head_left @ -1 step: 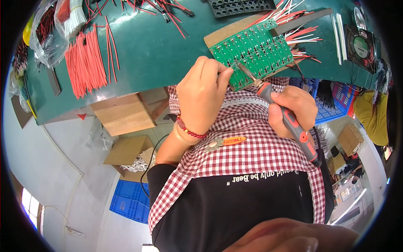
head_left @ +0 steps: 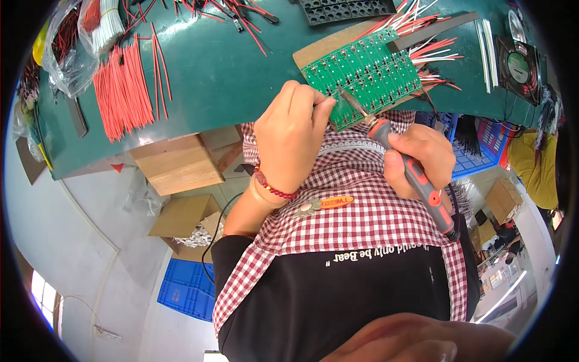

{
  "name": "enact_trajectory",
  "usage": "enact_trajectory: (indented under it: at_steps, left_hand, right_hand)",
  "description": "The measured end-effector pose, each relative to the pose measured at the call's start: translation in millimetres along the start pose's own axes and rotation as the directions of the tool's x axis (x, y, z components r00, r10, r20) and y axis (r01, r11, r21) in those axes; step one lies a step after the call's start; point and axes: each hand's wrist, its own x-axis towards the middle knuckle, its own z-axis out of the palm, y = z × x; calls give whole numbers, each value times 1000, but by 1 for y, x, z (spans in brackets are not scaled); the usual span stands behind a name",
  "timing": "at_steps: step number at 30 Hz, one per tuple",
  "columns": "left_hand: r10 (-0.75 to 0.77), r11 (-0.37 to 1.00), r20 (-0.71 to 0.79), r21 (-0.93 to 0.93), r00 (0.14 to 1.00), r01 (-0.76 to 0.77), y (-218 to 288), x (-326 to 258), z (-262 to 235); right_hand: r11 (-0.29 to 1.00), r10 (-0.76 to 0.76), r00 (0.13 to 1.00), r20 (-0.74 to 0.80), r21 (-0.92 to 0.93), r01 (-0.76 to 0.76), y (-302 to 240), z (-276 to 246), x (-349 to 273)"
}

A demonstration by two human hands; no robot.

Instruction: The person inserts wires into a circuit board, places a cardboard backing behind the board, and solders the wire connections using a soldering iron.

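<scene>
In my right hand (head_left: 427, 155) is a grey and red soldering iron (head_left: 435, 199), gripped round its handle. Its metal tip rests at the near left part of a green circuit board panel (head_left: 377, 72), which carries rows of small parts. My left hand (head_left: 288, 136) is closed in a pinch at the panel's left edge, close beside the tip. Whatever those fingers hold is hidden or too small to make out. Under the panel lies a wooden board (head_left: 306, 57). A dark flat bar (head_left: 434, 31) lies across the panel's far right corner, with red and white wires (head_left: 435, 49) fanning out there.
Bundled red wires (head_left: 123, 90) lie on the green table (head_left: 211, 72) at left, beside a clear plastic bag (head_left: 71, 66). A black perforated tray (head_left: 347, 11) sits at the far edge. White strips (head_left: 487, 51) and a black fan (head_left: 518, 69) are at right. Blue crates (head_left: 187, 289) stand below.
</scene>
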Motion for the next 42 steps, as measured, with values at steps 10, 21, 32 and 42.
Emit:
enact_trajectory:
  at_steps: [10,21,32,42]
  left_hand:
    - [-5,1000,2,-21,1000,5,0,2,-1]
    - [51,998,-48,-20,998,-52,5,5,-4]
    - [-31,998,7,51,1000,30,6,-4,-13]
    - [23,999,44,46,999,-25,4,-1,-5]
  right_hand:
    - [1000,-2,1000,-7,18,2,0,2,0]
    - [993,-94,989,111,-67,101,-8,4,3]
    - [999,31,999,29,9,-31,-3,-12,1]
    - [995,77,995,60,56,-80,0,-11,2]
